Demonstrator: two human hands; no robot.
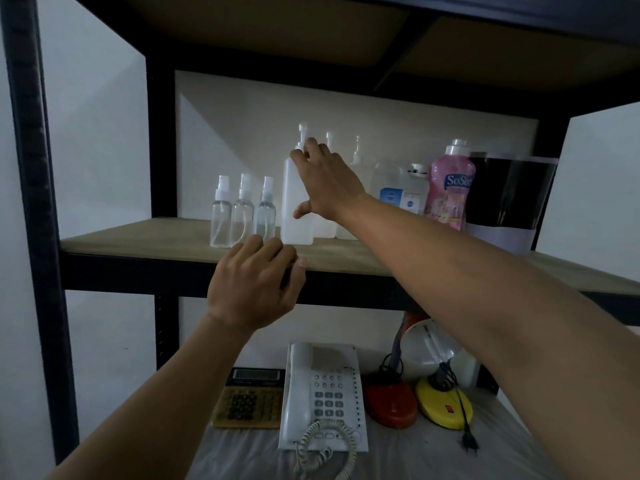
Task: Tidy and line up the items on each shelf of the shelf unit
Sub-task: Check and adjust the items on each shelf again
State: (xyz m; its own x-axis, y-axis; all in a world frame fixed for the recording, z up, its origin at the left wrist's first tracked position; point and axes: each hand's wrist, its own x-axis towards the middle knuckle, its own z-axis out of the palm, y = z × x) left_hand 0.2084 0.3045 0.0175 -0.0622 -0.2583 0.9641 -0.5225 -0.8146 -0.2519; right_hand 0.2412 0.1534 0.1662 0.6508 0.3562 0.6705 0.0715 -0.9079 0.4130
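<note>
On the wooden middle shelf (138, 237) three small clear spray bottles (242, 213) stand in a row at the left. A tall white pump bottle (294, 216) stands right beside them. My right hand (325, 181) lies against that bottle, fingertips at its neck and thumb on its side. Two more pale pump bottles (356, 157) stand behind my hand, partly hidden. Further right are a clear jug with a blue label (391, 188), a pink bottle (448, 188) and a black roll (509, 192). My left hand (252, 282) rests on the shelf's front edge, holding nothing.
The lower shelf holds a yellow calculator (249, 396), a white telephone (322, 393), and red (391, 403) and yellow (443, 407) desk lamps with a loose plug. A black upright post (31, 202) stands at the left; another shelf board is overhead.
</note>
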